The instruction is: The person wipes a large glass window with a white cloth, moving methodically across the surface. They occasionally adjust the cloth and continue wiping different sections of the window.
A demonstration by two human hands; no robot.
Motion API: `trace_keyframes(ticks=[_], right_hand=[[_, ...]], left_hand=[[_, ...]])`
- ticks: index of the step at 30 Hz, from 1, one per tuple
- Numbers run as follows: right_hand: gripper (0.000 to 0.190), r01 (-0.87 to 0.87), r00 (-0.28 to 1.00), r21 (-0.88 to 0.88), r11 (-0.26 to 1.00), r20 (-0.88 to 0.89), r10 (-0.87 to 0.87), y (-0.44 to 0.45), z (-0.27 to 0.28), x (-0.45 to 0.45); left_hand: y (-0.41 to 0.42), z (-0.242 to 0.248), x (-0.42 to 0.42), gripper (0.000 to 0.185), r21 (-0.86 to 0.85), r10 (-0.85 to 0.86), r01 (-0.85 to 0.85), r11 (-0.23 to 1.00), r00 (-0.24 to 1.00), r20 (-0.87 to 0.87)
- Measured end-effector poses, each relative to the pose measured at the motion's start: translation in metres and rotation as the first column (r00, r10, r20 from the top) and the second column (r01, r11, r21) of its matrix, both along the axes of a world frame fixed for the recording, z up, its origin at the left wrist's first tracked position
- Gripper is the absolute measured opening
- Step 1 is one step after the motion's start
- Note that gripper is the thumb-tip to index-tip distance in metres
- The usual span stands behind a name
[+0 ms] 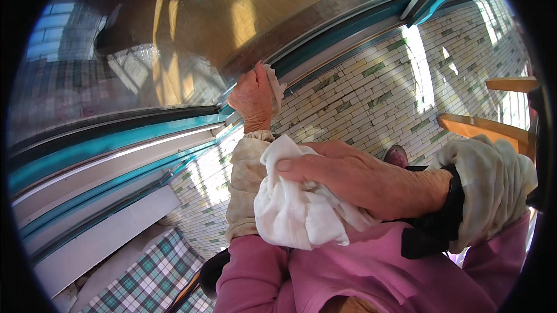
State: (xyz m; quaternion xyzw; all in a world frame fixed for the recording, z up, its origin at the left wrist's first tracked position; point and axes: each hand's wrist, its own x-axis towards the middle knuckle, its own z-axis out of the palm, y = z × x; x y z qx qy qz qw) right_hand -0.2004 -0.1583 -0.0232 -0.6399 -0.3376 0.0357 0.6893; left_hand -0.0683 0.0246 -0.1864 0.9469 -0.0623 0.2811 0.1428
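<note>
My left hand (253, 97) is closed around a pale cloth (276, 89) that sticks out beside the thumb. It is at the lower corner of a glass pane (191, 47) in a teal metal frame (109, 145); whether it touches the frame I cannot tell. In front of my body, my right hand (361, 178) grips a crumpled white cloth (300, 213), its thumb pressed on top and folds hanging below. The other fingers of that hand are mostly hidden. Gathered light-coloured sleeve covers (248, 182) are on both forearms.
A small-tiled floor (361, 91) spreads beyond the frame, with sunlight patches. Orange-brown wooden furniture parts (483, 128) stand at the right. At the lower left, a white ledge (109, 239) runs beside green-and-white checked fabric (148, 269). A dark red shoe tip (396, 154) shows below my right wrist.
</note>
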Motion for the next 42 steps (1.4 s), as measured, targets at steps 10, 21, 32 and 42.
trace_keyframes(ticks=[10, 21, 32, 42], right_hand=[[0.044, -0.012, 0.998, 0.099, 0.995, -0.065, 0.019, 0.006, -0.003, -0.003], [0.03, -0.149, 0.698, 0.232, 0.961, -0.663, 0.269, 0.003, 0.009, -0.003], [0.033, 0.023, 0.604, 0.086, 0.996, -0.795, 0.055, -0.008, 0.015, 0.022], [0.032, 0.039, 0.272, 0.37, 0.928, -0.898, 0.347, -0.046, 0.038, 0.051]], left_hand=[[0.036, 0.007, -0.006, 0.042, 0.002, 0.049, -0.049, 0.999, 0.997, 0.053], [0.053, 0.026, -0.018, 0.035, -0.023, 0.199, -0.2, 0.979, 0.978, -0.06], [0.06, 0.023, -0.02, 0.042, -0.056, 0.3, -0.307, 0.95, 0.948, -0.105], [0.009, -0.001, 0.007, 0.042, -0.233, -0.135, 0.128, 0.964, 0.991, -0.015]])
